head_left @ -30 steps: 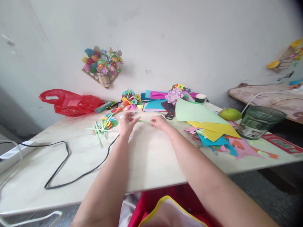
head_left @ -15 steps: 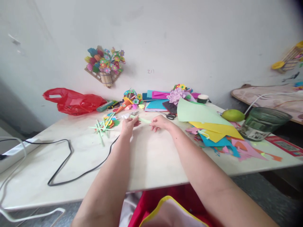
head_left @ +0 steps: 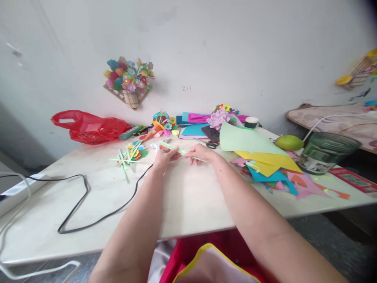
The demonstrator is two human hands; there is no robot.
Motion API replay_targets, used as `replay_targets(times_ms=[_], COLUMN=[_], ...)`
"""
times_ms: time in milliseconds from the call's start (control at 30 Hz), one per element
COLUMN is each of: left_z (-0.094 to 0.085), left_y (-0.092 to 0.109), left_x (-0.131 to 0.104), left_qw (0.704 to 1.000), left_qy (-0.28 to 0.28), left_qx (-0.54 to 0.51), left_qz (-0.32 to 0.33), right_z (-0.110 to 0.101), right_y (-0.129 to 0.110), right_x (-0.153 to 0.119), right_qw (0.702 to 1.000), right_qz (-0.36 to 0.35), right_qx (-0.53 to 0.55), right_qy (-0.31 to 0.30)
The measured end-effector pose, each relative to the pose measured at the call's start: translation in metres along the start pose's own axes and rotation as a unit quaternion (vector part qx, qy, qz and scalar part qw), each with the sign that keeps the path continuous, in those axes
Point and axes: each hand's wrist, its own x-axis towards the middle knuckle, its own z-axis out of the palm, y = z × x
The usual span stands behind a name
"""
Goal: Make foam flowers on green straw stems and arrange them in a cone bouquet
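A thin pale green strip stretches between my hands, above the middle of the table. My left hand pinches it, and its far end sticks out beyond my fingers. On the other side, my right hand is closed on the same strip near its right end. Several pale green strips lie crossed on the table to the left, beside colourful paper flowers. Black-handled scissors lie just behind my right hand.
Pale green sheets, yellow sheets and paper scraps cover the right side, near a green fruit and a glass jar. A red bag sits at the back left. A black cable crosses the left side.
My left hand has moved slightly right, closer to my right hand. More of the strip now sticks out past both hands. The camera view has shifted a little.
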Motion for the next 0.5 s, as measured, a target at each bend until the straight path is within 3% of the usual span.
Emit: replay_targets(times_ms=[200, 333, 400, 500], left_z=[-0.006, -0.009, -0.009, -0.006], left_y=[0.003, 0.005, 0.003, 0.0], left_x=[0.003, 0.004, 0.004, 0.001], left_qw=[0.994, 0.989, 0.989, 0.996], left_qy=[0.103, 0.136, 0.125, 0.038], left_qx=[-0.034, -0.059, -0.077, -0.08], left_qz=[-0.004, 0.005, 0.009, 0.0], right_z=[-0.005, -0.009, -0.009, -0.007], right_y=[0.007, 0.012, 0.012, 0.01], right_x=[0.001, 0.001, 0.001, 0.001], right_qw=[0.999, 0.999, 0.999, 0.998], right_qz=[0.03, 0.031, 0.024, 0.005], right_qx=[0.018, 0.034, 0.039, 0.053], right_qy=[-0.001, 0.001, -0.008, -0.021])
